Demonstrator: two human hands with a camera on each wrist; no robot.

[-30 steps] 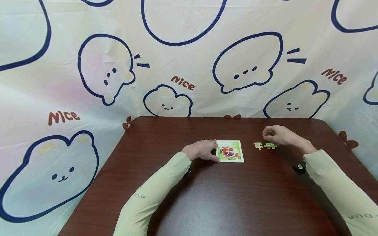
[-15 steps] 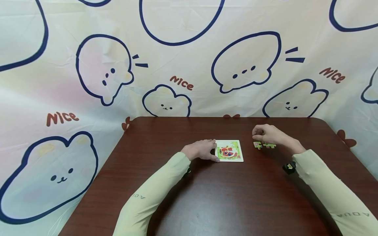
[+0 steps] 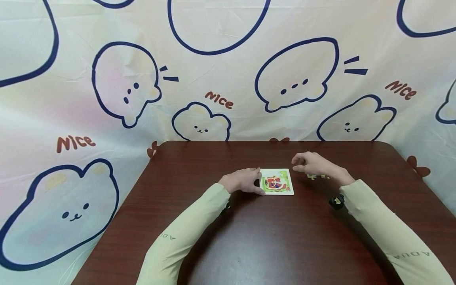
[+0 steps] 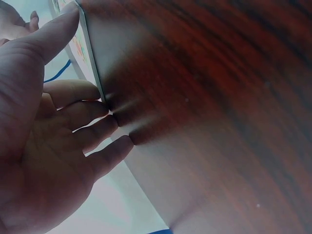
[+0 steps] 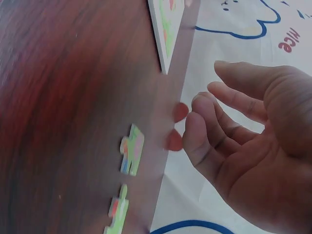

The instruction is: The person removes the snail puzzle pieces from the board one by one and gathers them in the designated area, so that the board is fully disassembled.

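A small square jigsaw board point(image 3: 279, 193) with a white border and a red and green picture lies on the table. My left hand point(image 3: 243, 181) rests at its left edge, thumb by the near corner and fingertips by the far one. In the left wrist view, the other fingers point(image 4: 112, 153) extend fairly straight to the tabletop. Just right of the board hovers my right hand point(image 3: 315, 164), fingers loosely bent with nothing between them. Under it lie two green jigsaw pieces, one four-sided piece point(image 5: 132, 151) and another piece point(image 5: 118, 212), partly hidden in the head view.
The dark brown wooden table point(image 3: 263, 237) has rounded far corners. Behind and beside it hangs a pale cloth point(image 3: 242, 79) printed with blue-outlined bears and the word Nice.
My right hand has moved left, over the loose jigsaw pieces toward the board, and its fingers have spread a little. My left hand and the board have stayed put.
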